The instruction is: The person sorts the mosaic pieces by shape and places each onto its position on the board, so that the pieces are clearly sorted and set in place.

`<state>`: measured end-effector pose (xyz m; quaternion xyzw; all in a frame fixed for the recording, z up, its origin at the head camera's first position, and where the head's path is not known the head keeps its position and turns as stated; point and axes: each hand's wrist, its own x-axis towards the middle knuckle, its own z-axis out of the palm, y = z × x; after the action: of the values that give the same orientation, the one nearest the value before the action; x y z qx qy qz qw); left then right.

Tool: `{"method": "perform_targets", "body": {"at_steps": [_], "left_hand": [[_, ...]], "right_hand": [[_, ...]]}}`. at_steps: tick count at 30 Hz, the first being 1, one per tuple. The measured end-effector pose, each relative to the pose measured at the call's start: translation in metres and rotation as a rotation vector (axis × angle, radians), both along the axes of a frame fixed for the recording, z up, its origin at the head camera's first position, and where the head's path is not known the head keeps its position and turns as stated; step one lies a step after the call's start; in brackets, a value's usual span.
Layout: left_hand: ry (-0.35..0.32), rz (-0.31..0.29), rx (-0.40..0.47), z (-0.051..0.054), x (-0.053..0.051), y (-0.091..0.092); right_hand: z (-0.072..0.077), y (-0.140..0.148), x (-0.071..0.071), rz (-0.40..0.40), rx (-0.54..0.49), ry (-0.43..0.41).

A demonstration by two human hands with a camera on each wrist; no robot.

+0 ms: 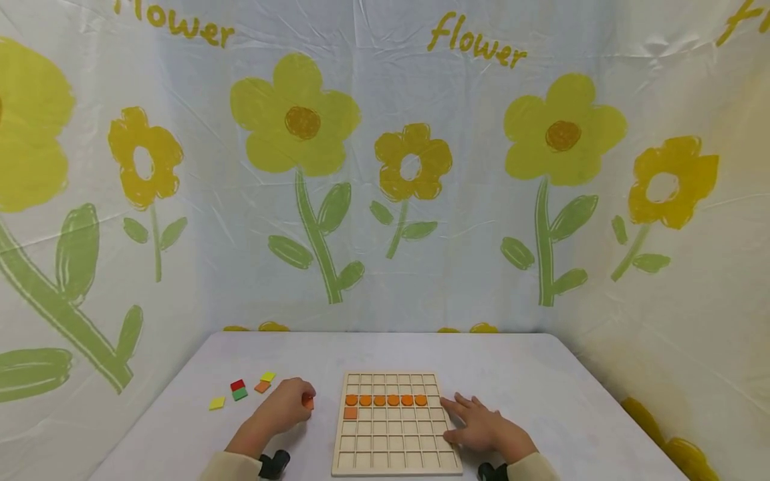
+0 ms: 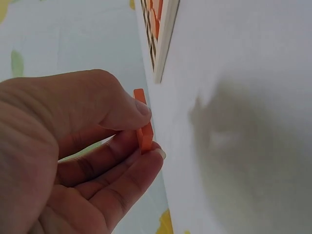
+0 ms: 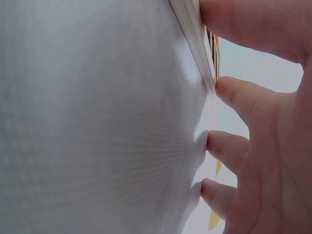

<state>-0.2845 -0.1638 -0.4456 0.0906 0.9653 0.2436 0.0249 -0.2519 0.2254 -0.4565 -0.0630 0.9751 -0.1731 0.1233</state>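
An orange square tile [image 2: 146,134] is pinched between thumb and fingers of my left hand [image 1: 284,405], held above the table left of the board. The wooden grid board [image 1: 397,461] lies flat. Across one of its rows runs a line of orange round pieces [image 1: 379,401]. Just below the leftmost round piece, an orange square [image 1: 350,413] sits in a cell. My right hand [image 1: 481,425] is spread at the board's right edge. In the right wrist view its thumb and a finger [image 3: 239,92] touch that edge, while other fingertips rest on the table.
Left on the white table [image 1: 511,367] lie loose square tiles: a yellow tile [image 1: 217,403], a red tile [image 1: 237,385], a green tile [image 1: 240,394], an orange tile [image 1: 262,387] and another yellow tile [image 1: 268,377]. A flower-printed curtain [image 1: 397,287] stands behind the table.
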Motion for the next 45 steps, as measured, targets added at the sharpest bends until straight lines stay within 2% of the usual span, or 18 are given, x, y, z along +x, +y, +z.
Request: {"method": "perform_targets", "body": {"at_steps": [14, 20, 32, 36, 45], "left_hand": [[0.010, -0.110, 0.029, 0.004, -0.005, 0.034], [0.022, -0.136, 0.042, 0.001, -0.005, 0.042], [0.034, -0.235, 0.070, -0.003, -0.001, 0.058], [0.064, -0.267, 0.049, -0.003, 0.000, 0.062], [0.099, -0.338, 0.048, -0.007, -0.004, 0.070]], "right_hand": [[0.004, 0.001, -0.001, -0.002, -0.002, 0.002], [0.003, 0.001, -0.002, 0.013, -0.004, 0.012], [0.000, 0.000, 0.001, 0.004, -0.001, -0.004], [-0.001, -0.001, 0.001, 0.008, 0.002, 0.002], [-0.004, 0.001, -0.001, 0.011, 0.011, 0.010]]}}
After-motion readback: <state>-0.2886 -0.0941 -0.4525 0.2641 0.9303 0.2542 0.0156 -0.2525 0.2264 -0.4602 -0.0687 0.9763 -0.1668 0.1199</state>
